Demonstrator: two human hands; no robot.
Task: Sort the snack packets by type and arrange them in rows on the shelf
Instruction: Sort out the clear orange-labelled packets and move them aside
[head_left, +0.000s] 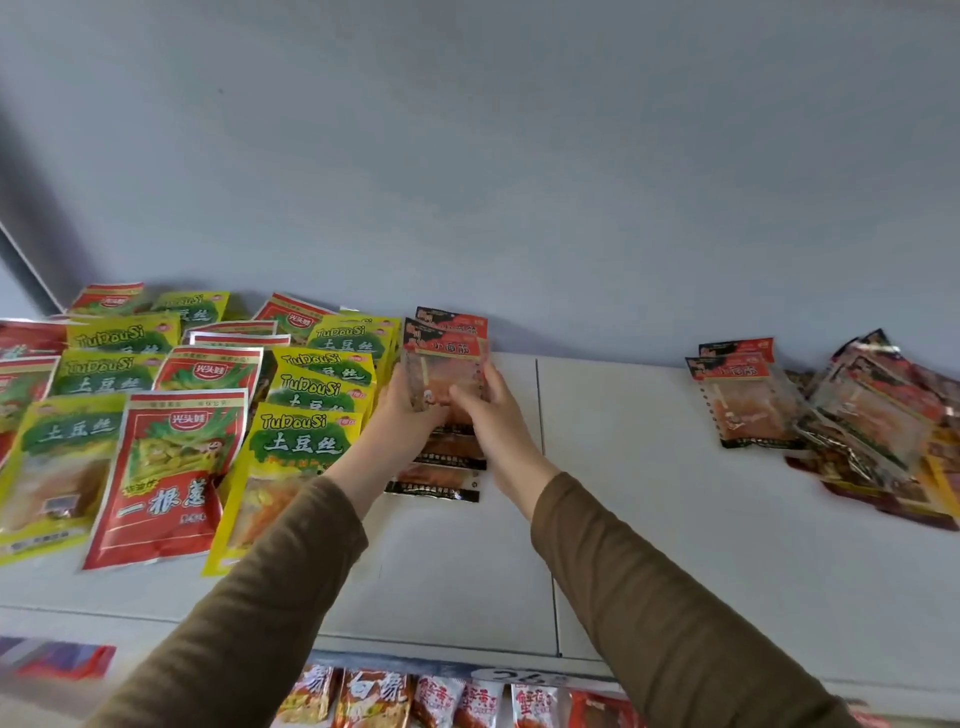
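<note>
White shelf (649, 467) | both hands (410, 410) grip red packet (447, 364) upright, lengthwise front-to-back

**Glossy film on a matt white shelf**

The shelf (649, 493) is a smooth, matt white board, with a thin seam between its panels. The yellow-green packets (306, 441) are shiny printed plastic film that catches the light, and so are the red packets (166, 478), whose sealed edges look silvery. The small red-and-black packets (447, 343) have clear plastic windows, glossy and slightly crinkled. The loose heap of packets (878, 421) at the right shows wrinkled, reflective film with foil-like edges. The sleeves (675, 597) are soft, matt olive-brown cloth, lightly creased. The wall (519, 156) behind looks flat, matt and pale grey.
</note>
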